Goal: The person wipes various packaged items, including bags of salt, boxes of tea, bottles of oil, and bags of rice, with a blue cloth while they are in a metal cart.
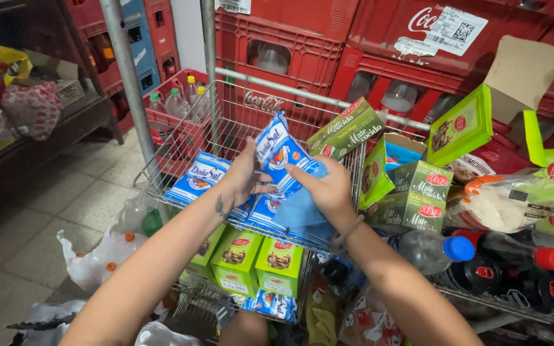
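Between the hands: a blue-and-white salt bag (pixel 281 154) stands upright, tilted a little, over the wire cart (pixel 226 115).
Left hand (pixel 246 174): fingers curled against the left side of the salt bag, thumb across its front; a small tattoo shows on the wrist.
Right hand (pixel 326 187): fingers closed on the right lower edge of the same bag, pressing it toward the left hand.
Under both hands: more salt bags (pixel 200 178) of the same kind lie flat in a pile in the upper basket of the cart, touching the held bag's lower end.
Below the hands: three bright green boxes (pixel 246 257) stand side by side on the cart's lower shelf, with another blue-and-white bag (pixel 270 302) lying under them.
Right of the right hand: dark green tea boxes (pixel 416 192), a bag of rice (pixel 504 205), and dark bottles with blue and red caps (pixel 482 253) lying on their sides.
Beyond the hands: a long green box (pixel 347 127) leans on the cart's rim; red bottle crates (pixel 302 38) are stacked behind it.
Left of the left hand: tiled floor (pixel 52 211) with a white plastic bag (pixel 91 263) near the cart.
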